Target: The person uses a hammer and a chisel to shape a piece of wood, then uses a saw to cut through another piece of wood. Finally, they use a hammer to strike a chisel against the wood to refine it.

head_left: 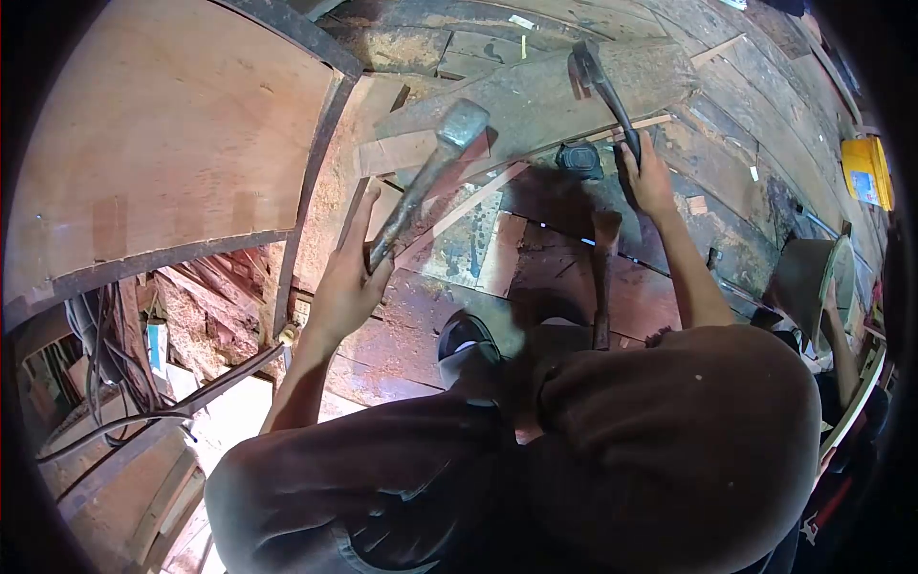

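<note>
My left hand grips the lower handle of a club hammer. Its blocky metal head points away from me over a wooden plank, and one finger stretches along beside the handle. On the other side, my right hand is closed round the black handle of a second hammer, its dark head reaching over the far end of the plank. A black tape measure sits between the two hammers. Nearer my feet, another handled tool with a rusty-looking head stands or lies before my knee.
A plywood panel in a dark frame rises at the left, with cables and wood scraps below it. To the right are a yellow bucket, a round-rimmed container and another person's arm. Sawdust and offcuts lie on the board floor.
</note>
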The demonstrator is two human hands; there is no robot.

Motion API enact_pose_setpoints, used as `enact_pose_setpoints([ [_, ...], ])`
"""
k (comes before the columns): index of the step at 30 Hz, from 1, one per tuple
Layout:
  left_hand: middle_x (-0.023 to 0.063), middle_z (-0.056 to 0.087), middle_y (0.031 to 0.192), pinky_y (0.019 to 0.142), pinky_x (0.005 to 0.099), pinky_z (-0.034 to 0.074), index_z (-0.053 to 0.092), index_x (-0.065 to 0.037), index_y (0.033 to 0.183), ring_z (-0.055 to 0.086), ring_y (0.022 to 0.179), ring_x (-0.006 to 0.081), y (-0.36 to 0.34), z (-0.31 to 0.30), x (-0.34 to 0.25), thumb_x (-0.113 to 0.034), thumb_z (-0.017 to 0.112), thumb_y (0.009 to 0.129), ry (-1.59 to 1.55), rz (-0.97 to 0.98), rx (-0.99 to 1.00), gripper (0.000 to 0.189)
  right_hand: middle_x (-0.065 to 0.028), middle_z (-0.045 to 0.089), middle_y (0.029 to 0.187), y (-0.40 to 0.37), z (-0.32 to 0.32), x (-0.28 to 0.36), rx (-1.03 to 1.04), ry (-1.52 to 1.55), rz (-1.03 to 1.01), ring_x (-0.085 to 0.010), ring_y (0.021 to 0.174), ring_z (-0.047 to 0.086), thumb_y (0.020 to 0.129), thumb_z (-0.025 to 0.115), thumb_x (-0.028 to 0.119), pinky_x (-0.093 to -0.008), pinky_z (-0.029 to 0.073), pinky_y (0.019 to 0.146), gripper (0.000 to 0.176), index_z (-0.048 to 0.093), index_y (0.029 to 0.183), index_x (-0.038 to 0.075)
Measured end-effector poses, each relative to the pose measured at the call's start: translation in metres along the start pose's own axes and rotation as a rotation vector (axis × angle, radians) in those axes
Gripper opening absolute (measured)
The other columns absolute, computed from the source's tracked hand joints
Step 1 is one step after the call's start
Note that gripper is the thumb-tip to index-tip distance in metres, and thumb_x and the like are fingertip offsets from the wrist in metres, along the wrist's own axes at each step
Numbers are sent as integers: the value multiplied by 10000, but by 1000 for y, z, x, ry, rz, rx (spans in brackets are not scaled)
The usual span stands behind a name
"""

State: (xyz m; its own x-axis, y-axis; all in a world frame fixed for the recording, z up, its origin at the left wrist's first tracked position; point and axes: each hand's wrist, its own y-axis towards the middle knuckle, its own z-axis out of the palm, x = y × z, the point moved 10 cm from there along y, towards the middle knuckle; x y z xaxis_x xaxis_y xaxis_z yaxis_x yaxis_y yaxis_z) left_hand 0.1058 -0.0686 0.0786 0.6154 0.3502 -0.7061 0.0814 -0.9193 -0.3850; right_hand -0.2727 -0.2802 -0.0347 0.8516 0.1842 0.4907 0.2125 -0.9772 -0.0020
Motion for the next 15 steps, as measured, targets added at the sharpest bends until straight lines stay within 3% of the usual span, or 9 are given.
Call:
enact_pose_setpoints([
  [4, 128, 615, 1069, 589, 217, 414, 308, -95, 1487, 472, 625, 81, -18, -24, -27, 5, 570, 897, -24, -28, -35, 654, -301, 629, 971, -2, 0, -4, -8, -11, 42, -493, 908, 595, 973, 493, 373, -554, 465, 767, 415, 451, 1255, 71],
  [7, 8, 573, 897, 521, 183, 375, 305, -87, 1491, 432, 595, 26, -23, -44, -23, 3, 522, 929, -43, 44, -127, 609, -300, 633, 953, -2, 1, -6, -15, -2, 51, -496, 901, 595, 970, 498, 384, -559, 463, 758, 411, 450, 1266, 103],
  [12, 46, 592, 1004, 486, 192, 384, 304, -78, 1491, 438, 576, 32, -19, -41, -6, -12, 522, 942, -42, 3, -79, 594, -295, 634, 954, 0, 3, -9, 22, -18, 100, -493, 905, 595, 970, 501, 387, -555, 463, 750, 381, 465, 1252, 134],
  [14, 3, 558, 846, 455, 199, 358, 305, -99, 1494, 414, 544, 33, -18, -38, -22, -38, 543, 949, 52, 331, -135, 598, -289, 637, 950, 0, 1, -6, -16, 20, 55, -491, 893, 599, 969, 505, 382, -553, 465, 738, 366, 477, 1235, 132],
  [15, -34, 495, 731, 443, 205, 341, 304, -113, 1497, 393, 523, 30, -17, -31, -8, -58, 560, 953, -102, 58, -66, 604, -289, 637, 950, -1, 3, -8, -11, 19, 56, -491, 893, 599, 969, 505, 382, -553, 465, 738, 366, 477, 1235, 132],
])
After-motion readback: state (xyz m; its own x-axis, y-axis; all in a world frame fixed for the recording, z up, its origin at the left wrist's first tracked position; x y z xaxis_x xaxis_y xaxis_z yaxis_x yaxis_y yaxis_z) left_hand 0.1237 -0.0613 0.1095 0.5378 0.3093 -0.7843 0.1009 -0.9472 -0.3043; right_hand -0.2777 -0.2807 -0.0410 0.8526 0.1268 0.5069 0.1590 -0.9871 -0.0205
